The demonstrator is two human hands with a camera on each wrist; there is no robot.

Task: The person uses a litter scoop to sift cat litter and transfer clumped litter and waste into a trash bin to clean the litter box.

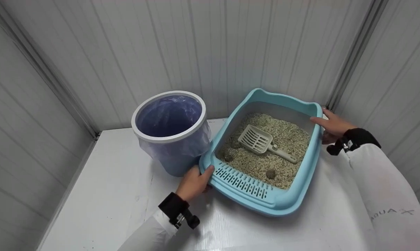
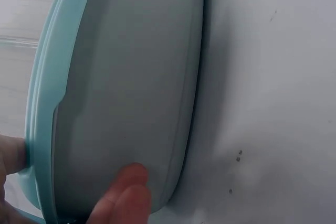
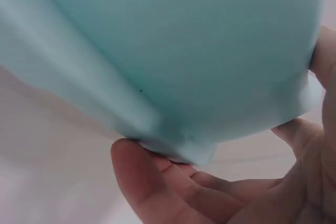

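A light blue litter tray [image 1: 286,204] lies on the white surface, filled with pale litter [image 1: 290,139]. A white slotted scoop [image 1: 260,141] rests on the litter, and a few dark clumps [image 1: 270,173] lie around it. My left hand [image 1: 204,176] grips the tray's near left corner, with the thumb over the rim and the fingers [image 2: 126,192] under the grey wall [image 2: 131,77]. My right hand [image 1: 321,129] holds the far right corner, its fingers [image 3: 157,182] curled beneath the blue rim [image 3: 173,51]. I cannot tell whether the tray is lifted.
A round bin [image 1: 168,137] with a white rim and a blue bag liner stands just left of the tray, almost touching it. White panelled walls [image 1: 213,52] close in at the back and on both sides. Bare white floor [image 1: 109,202] lies at the near left.
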